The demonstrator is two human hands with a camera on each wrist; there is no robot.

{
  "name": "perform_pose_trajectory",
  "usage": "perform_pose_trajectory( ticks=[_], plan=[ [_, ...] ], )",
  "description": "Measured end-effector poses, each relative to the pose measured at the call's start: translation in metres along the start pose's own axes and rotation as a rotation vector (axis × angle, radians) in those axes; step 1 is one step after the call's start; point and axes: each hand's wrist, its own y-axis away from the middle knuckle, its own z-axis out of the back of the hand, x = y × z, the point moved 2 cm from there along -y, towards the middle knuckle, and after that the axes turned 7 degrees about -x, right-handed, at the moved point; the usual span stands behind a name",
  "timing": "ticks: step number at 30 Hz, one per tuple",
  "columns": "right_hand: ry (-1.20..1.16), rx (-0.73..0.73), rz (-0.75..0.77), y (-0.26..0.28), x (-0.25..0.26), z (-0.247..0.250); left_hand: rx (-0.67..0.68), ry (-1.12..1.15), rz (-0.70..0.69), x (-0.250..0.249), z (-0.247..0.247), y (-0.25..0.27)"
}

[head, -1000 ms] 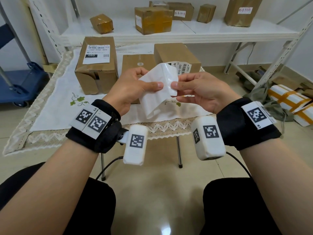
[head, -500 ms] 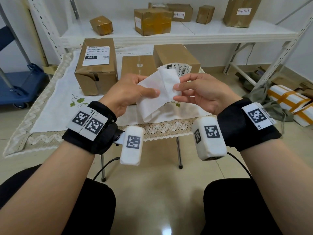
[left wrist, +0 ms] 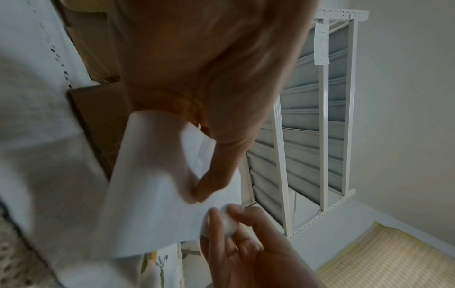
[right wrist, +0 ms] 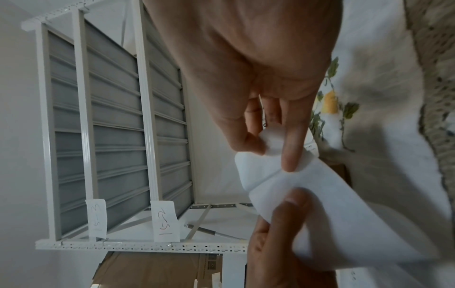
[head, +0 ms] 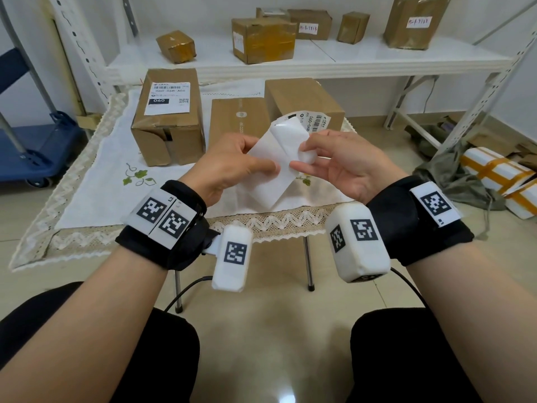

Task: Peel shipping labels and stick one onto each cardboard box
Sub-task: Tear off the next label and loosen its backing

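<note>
My left hand (head: 263, 164) pinches a white backing sheet (head: 268, 175) above the table's front edge; its thumb (left wrist: 209, 185) lies on the sheet (left wrist: 152, 194). My right hand (head: 299, 157) pinches the curled corner of the shipping label (head: 315, 121), whose printed face arches up behind the sheet. The right wrist view shows that corner (right wrist: 272, 140) between thumb and finger. Three cardboard boxes stand on the table: the left box (head: 171, 141) bears a label on top, the middle box (head: 236, 119) and the right box (head: 299, 97) have bare tops.
A white embroidered cloth (head: 96, 184) with a lace edge covers the small table. A white shelf (head: 334, 58) behind it carries several taped boxes. A blue cart (head: 32, 152) stands at the left; white parcels with orange tape (head: 499, 175) lie on the floor at the right.
The label has come further off the backing, so more of its printed face shows above my right hand. Both hands have drifted slightly apart.
</note>
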Motion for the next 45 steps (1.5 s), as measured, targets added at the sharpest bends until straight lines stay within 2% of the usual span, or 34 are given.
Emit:
perform_pose_trajectory(
  ticks=[6,9,22,45],
  plan=[
    [0.041,0.011,0.019,0.001,-0.002,-0.002,-0.129,0.131,-0.041,0.003,-0.006,-0.001],
    [0.015,-0.018,0.026,-0.001,-0.001,-0.001,-0.151,0.119,-0.05,0.005,-0.007,-0.002],
    [-0.051,-0.087,-0.009,-0.001,0.002,0.006,-0.087,0.065,-0.024,0.001,-0.004,-0.001],
    [-0.103,-0.1,-0.026,-0.012,-0.001,0.015,-0.025,0.011,-0.023,-0.002,-0.002,0.001]
  ],
)
